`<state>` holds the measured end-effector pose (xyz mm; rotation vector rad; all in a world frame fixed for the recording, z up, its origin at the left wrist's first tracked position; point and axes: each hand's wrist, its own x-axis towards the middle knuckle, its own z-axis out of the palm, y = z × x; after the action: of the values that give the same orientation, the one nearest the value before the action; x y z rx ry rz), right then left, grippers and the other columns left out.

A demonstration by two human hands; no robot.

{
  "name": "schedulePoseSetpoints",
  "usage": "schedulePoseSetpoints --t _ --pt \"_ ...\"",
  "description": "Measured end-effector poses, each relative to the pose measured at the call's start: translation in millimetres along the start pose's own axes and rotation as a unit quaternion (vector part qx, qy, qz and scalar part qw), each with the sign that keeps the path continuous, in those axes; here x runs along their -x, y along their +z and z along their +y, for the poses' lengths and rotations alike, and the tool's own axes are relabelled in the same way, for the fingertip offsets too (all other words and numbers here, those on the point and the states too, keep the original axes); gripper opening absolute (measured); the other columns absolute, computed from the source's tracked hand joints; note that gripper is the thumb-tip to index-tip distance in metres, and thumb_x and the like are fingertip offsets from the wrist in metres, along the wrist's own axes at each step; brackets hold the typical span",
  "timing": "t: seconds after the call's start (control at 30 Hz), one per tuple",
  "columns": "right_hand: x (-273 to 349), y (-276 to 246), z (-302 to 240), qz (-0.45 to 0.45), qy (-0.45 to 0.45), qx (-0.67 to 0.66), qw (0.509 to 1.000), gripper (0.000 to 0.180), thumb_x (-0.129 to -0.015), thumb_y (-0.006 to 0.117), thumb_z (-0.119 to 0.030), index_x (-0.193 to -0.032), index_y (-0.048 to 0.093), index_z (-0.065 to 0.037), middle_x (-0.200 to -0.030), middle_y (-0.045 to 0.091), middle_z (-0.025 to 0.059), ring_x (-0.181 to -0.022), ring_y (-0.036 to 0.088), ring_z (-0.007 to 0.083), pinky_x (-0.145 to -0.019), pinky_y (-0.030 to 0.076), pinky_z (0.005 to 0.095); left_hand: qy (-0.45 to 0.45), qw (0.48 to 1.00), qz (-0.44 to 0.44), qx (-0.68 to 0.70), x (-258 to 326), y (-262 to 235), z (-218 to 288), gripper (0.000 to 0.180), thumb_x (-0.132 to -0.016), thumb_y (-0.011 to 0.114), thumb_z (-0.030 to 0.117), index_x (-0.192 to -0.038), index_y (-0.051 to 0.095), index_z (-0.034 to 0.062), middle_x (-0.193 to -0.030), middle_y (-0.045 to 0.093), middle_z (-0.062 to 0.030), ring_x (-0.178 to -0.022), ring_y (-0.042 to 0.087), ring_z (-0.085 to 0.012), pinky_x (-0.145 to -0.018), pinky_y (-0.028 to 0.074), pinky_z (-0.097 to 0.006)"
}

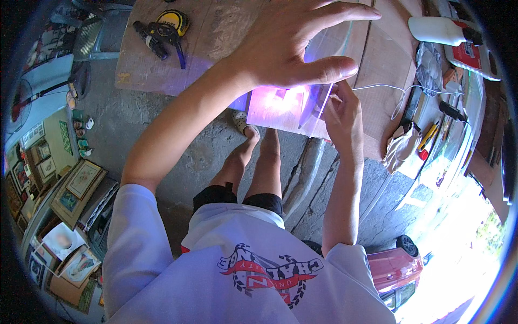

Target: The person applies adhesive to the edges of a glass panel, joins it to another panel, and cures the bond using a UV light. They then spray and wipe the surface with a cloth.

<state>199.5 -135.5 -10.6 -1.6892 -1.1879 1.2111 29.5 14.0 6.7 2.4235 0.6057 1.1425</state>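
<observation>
Work at the clear panel (317,108) appears under way: it stands tilted in violet light (290,99) by the wooden table's (216,48) near edge, though how much is done or left cannot be told. The left hand (286,51) spreads wide over it; the right hand's (344,116) fingers bend narrowly beside it, their grip unclear. Far right, a white bottle (434,30) and red-and-white container (467,52) hide their contents.
</observation>
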Motion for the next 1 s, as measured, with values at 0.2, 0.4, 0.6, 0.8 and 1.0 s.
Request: schedulePoseSetpoints --t 0.2,0.4,0.6,0.8,1.0 --pt "-1.9 1.5 4.6 -0.003 0.004 -0.037 0.999 0.047 -0.094 0.073 -0.018 -0.135 0.06 0.001 -0.096 0.073 0.0174 -0.087 0.074 0.0194 -0.075 0.06 0.0326 -0.036 0.999 -0.018 0.01 1.7 -1.2 8.2 0.081 -0.093 0.047 0.07 -0.152 0.046 0.0144 -0.163 0.032 -0.02 -0.149 0.032 -0.0443 -0.112 0.02 -0.079" --pt "-2.0 0.8 3.6 0.0 0.001 -0.014 1.0 0.046 -0.095 0.073 -0.019 -0.135 0.061 -0.001 -0.096 0.073 0.0173 -0.087 0.074 0.0198 -0.074 0.061 0.0332 -0.038 0.999 -0.022 0.025 -1.9 -2.8 9.5 0.082 -0.093 0.047 0.071 -0.152 0.046 0.0146 -0.164 0.03 -0.0199 -0.149 0.031 -0.0451 -0.111 0.019 -0.08" --pt "-2.4 0.5 3.8 -0.003 -0.003 -0.022 1.0 0.045 -0.095 0.073 -0.022 -0.134 0.061 -0.002 -0.094 0.072 0.0156 -0.087 0.074 0.0191 -0.074 0.06 0.0326 -0.053 0.998 -0.036 0.024 -0.9 -5.0 11.8 0.082 -0.093 0.047 0.072 -0.153 0.045 0.0152 -0.165 0.03 -0.0195 -0.15 0.03 -0.0445 -0.112 0.019 -0.08" --pt "-3.5 -0.4 5.7 -0.004 0.001 -0.022 1.0 0.045 -0.095 0.074 -0.022 -0.134 0.062 -0.002 -0.093 0.071 0.0144 -0.086 0.073 0.018 -0.072 0.06 0.0319 -0.065 0.996 -0.051 0.018 -0.9 -4.3 10.6 0.082 -0.093 0.048 0.071 -0.153 0.045 0.0151 -0.165 0.03 -0.0191 -0.15 0.03 -0.0437 -0.111 0.019 -0.08" --pt "-3.8 0.2 8.0 0.001 0.017 -0.015 1.0 0.046 -0.094 0.074 -0.022 -0.133 0.062 -0.003 -0.095 0.072 0.0158 -0.085 0.074 0.0194 -0.071 0.059 0.032 -0.045 0.998 -0.037 0.027 -0.6 -2.3 6.4 0.081 -0.092 0.05 0.07 -0.152 0.046 0.0149 -0.165 0.03 -0.0186 -0.151 0.031 -0.042 -0.111 0.021 -0.079"
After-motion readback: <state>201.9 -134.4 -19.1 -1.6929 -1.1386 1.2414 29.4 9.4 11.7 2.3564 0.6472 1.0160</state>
